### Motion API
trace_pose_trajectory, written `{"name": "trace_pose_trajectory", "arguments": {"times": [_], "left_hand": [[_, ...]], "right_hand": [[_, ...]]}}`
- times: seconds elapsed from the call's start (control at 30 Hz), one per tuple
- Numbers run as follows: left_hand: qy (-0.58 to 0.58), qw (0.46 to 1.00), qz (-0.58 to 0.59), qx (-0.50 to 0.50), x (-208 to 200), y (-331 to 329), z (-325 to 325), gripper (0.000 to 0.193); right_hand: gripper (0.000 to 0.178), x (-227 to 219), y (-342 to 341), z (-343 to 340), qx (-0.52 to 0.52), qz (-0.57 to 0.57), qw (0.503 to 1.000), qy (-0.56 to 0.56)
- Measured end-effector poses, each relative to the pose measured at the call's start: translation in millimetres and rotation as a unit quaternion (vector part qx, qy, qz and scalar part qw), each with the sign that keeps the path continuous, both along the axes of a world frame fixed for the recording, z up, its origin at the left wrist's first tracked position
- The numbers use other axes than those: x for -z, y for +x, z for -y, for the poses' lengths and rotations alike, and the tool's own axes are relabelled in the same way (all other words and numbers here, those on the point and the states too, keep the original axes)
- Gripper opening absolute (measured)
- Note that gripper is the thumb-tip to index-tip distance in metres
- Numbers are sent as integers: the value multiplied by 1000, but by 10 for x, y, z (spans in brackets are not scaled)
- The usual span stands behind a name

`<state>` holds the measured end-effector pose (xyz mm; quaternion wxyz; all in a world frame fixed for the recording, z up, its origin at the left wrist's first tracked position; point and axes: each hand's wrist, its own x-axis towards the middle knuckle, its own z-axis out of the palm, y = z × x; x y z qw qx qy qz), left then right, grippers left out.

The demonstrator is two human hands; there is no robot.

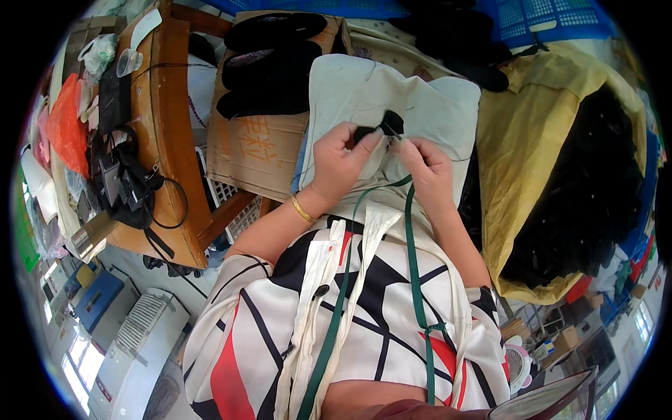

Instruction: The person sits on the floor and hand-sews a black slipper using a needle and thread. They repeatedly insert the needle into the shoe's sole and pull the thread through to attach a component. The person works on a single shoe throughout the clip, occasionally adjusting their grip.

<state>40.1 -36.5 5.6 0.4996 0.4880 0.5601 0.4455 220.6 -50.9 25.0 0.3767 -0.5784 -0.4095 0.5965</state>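
A small piece of black fabric (393,122) is above my lap, in the fingers of my left hand (337,159). That hand is closed, thumb and forefinger pinching the piece. Close on its right, my right hand (430,171) is closed too, its fingertips pinched at the black piece around a thin, pale, needle-like thing (393,131). Fingers partly cover it, so its full shape does not show. Under both hands an off-white cloth (343,87) spreads over my lap. A green strap (411,238) hangs from my neck down to it.
Black shoe-like items (269,66) lie on a cardboard box (252,150) at the left. A yellow sack (514,168) filled with black pieces stands at my right. Farther left is a wooden table (157,140) with bags. Blue plastic baskets (553,21) line the far side.
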Motion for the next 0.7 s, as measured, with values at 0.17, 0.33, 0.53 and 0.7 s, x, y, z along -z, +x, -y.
{"name": "trace_pose_trajectory", "arguments": {"times": [0.17, 0.33, 0.53, 0.7], "left_hand": [[-252, 919, 295, -67, 39, -85, -74, 16], [-281, 889, 350, -89, 40, 8, -71, 16], [-254, 899, 356, -1, 49, 130, 50, 33], [35, 980, -146, 130, -78, -53, -150, 51]], "right_hand": [[23, -89, 89, -7, -158, 217, 958, 103], [24, -33, -102, -18, -56, 144, 984, 91], [16, 24, -210, -179, -38, 203, 971, 124], [14, 38, 54, -216, -194, 483, 788, 329]]}}
